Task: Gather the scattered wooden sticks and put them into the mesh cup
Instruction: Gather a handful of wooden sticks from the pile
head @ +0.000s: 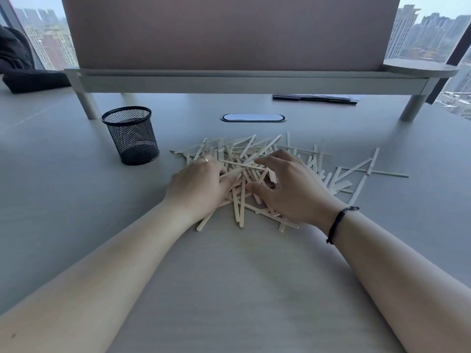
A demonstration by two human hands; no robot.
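A loose heap of pale wooden sticks (244,154) lies on the grey table in the middle of the view, with several strays (367,171) spread out to the right. My left hand (198,186) rests on the heap's left side, fingers curled into the sticks. My right hand (288,184) lies on the heap's right side, fingers spread and bent over the sticks. Both hands press on the pile from either side; I see no bundle lifted clear. The black mesh cup (131,136) stands upright to the left of the heap and looks empty.
A grey monitor riser (249,81) spans the back of the table, its legs at the left and right. A cable slot (253,117) sits behind the heap. Dark flat items (316,98) lie under the riser at the right. A dark bag (23,72) is at far left.
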